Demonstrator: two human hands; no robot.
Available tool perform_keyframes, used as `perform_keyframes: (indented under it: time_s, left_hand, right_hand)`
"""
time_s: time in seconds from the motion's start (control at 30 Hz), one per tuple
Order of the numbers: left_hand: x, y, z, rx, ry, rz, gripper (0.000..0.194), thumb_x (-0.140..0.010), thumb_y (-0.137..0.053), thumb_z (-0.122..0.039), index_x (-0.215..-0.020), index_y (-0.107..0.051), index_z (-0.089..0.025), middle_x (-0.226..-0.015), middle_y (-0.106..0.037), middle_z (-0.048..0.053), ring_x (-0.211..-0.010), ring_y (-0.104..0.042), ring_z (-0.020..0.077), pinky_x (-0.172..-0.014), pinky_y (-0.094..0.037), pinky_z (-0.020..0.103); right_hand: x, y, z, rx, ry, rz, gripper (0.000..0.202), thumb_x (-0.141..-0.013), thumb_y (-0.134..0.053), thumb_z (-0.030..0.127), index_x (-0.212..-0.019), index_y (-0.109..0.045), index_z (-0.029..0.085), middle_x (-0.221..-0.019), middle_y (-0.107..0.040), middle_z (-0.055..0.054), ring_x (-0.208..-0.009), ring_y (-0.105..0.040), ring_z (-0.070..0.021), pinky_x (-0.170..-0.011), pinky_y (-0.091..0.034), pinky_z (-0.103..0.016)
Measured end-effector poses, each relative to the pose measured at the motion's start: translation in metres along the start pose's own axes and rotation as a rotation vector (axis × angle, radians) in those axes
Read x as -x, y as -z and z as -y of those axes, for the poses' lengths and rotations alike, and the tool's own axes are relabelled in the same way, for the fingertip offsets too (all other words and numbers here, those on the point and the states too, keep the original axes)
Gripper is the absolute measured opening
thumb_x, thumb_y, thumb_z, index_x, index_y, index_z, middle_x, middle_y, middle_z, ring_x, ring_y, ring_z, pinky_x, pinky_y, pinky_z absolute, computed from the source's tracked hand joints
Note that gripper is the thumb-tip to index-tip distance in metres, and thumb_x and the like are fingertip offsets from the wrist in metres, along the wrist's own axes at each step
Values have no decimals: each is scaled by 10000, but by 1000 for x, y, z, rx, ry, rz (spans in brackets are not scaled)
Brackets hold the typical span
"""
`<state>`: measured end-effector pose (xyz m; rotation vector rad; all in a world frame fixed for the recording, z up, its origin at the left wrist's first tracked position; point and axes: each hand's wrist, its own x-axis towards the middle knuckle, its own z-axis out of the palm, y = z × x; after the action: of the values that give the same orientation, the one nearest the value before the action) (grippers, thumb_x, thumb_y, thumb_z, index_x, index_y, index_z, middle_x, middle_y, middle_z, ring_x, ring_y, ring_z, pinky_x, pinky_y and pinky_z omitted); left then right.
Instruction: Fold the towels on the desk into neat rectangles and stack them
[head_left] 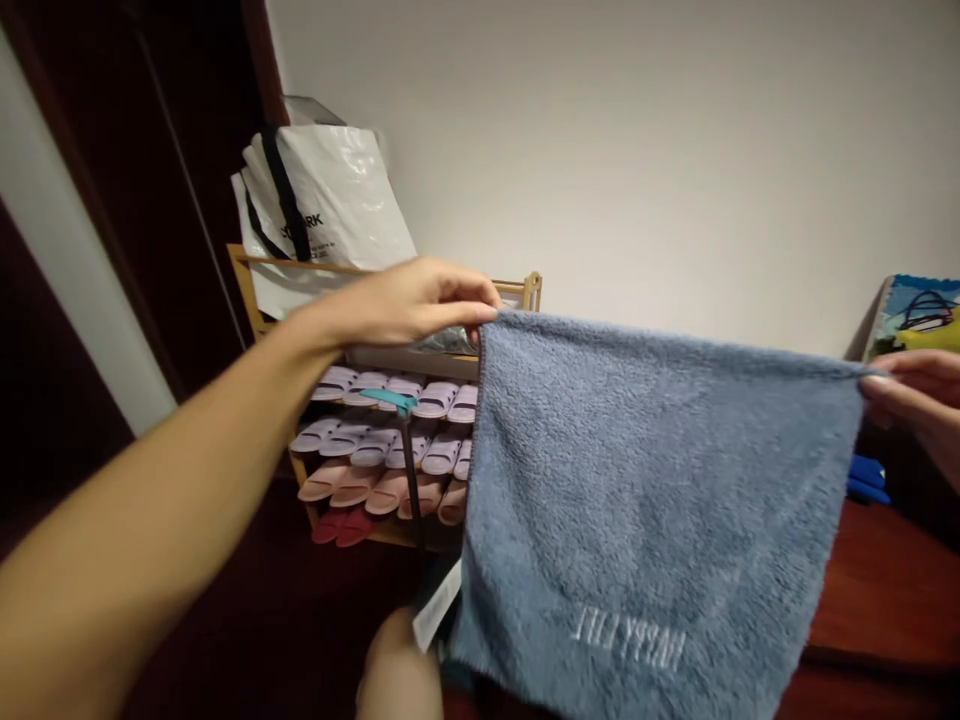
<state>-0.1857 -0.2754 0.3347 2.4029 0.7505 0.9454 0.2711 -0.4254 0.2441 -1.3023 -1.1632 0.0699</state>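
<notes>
**Grey-blue towel held spread by its two upper corners**

The grey-blue terry towel (652, 480) hangs in the air, filling the view from the centre round to 5 o'clock. At 10 o'clock, just off the centre, the left hand (416, 300) grips one upper corner between thumb and forefinger. At 3 o'clock, partly cut off by the frame, the right hand (926, 395) pinches the other upper corner, thumb in front and fingers behind. The top edge between them runs nearly straight, sloping slightly towards the right hand.

White lettering (628, 638) stands upside down near the towel's lower part at 5 o'clock, and a white label (437, 607) sticks out from its side between 6 and 7 o'clock.

The step in hand looks like holding the cloth spread out flat. The next move, I judge, calls for both corner pinches to stay firm and the top edge taut, so that the free lower end does not twist.

Behind, at 8 o'clock, slippers (386, 490) line a wooden shoe rack (300, 480); a white carrier bag (352, 190) with black straps sits on it at 10 o'clock.
</notes>
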Motion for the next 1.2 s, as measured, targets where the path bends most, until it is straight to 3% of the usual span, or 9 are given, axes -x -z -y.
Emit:
perform_keyframes:
  time_s: [0.13,0.2,0.4,0.5,0.6,0.7,0.9,1.03,1.2]
  left_hand:
    - [-22,-34,53,-275,-128,128,122,-799,-602,-187,-691,-661,-189,-634,-617,4,-590,-558,137,-594,-377,210]
    - [-33,-64,85,-471,-64,198,166,-860,-507,-194,-782,-652,-186,-700,-640,10,-665,-588,154,-650,-400,225]
    - [-46,-173,159,-700,174,230,183,-792,-492,-48,-745,-655,-117,-864,-675,145,-920,-610,275,-856,-395,389]
    - [-47,-205,180,-679,215,171,238,-743,-459,47,-767,-653,-88,-980,-648,201,-1049,-559,305,-922,-348,431]
    - [-50,-209,198,-580,257,109,209,-716,-493,41,-722,-640,-108,-982,-643,181,-1037,-567,300,-891,-382,409]
    - [-53,-192,211,-411,305,43,143,-753,-534,-59,-672,-616,-144,-833,-658,94,-857,-630,239,-742,-453,320]
    - [-68,-161,222,4,446,-48,224,-894,-429,-295,-785,-561,-150,-507,-548,-34,-344,-452,81,-363,-292,174]
    - [-92,-160,219,186,523,-131,222,-901,-473,-318,-778,-525,-140,-544,-617,4,-309,-439,51,-338,-257,149]
    - [-128,-162,212,276,603,-265,175,-931,-481,-238,-801,-526,-129,-495,-598,-7,-334,-515,75,-359,-314,148]
  right_hand:
    - [-18,-35,-35,186,-29,307,336,-657,-697,465,-872,-615,219,-827,-632,-3,-745,-562,-122,-687,-478,-223]
    - [-28,-60,-70,272,-47,403,327,-699,-639,492,-829,-598,195,-800,-629,-13,-747,-560,-132,-704,-464,-243]
    - [-18,-152,-176,482,-160,458,277,-819,-565,403,-731,-556,140,-710,-569,12,-669,-525,-85,-685,-462,-271]
    - [-6,-178,-212,547,-212,476,246,-838,-556,361,-743,-555,134,-734,-561,16,-705,-529,-86,-706,-464,-280]
    - [-8,-182,-233,510,-216,471,169,-771,-620,265,-692,-543,137,-701,-552,23,-702,-521,-93,-720,-445,-280]
    - [-23,-170,-236,372,-217,468,136,-662,-655,211,-626,-537,152,-626,-553,24,-646,-522,-103,-668,-418,-247]
    - [-51,-141,-209,14,-382,496,312,-714,-592,473,-765,-525,173,-528,-574,12,-381,-454,-90,-392,-299,-215]
    - [-68,-143,-192,-179,-441,419,331,-688,-669,431,-832,-511,179,-843,-686,-80,-641,-636,-138,-499,-444,-208]
    - [-97,-163,-191,-309,-449,317,296,-620,-739,310,-810,-566,164,-838,-694,-106,-759,-664,-187,-625,-538,-253]
